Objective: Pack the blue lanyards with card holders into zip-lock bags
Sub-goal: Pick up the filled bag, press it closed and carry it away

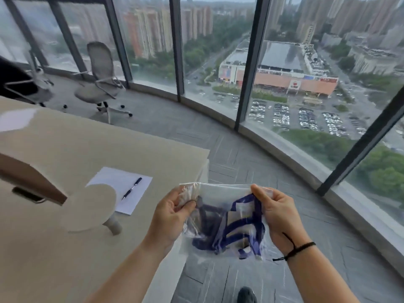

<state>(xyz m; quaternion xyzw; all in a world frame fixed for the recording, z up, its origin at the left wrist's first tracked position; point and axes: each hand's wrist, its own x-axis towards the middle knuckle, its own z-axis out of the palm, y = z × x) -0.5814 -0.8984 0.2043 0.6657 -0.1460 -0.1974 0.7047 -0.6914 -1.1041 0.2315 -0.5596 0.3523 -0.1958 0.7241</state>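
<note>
Beside tall curved windows [218, 51], a beige table [65, 154] fills the left of the view, with two pale office chairs [100, 79] on the grey floor [175, 127] behind it. Held in the air past the table's right edge, a clear bag [225, 217] contains a folded blue lanyard [238, 226]. The left hand [172, 215] pinches the bag's upper left corner between thumb and fingers; the right hand [277, 215] pinches the upper right corner likewise. On the table lies a white sheet [122, 186] with a pen [131, 188] on it.
</note>
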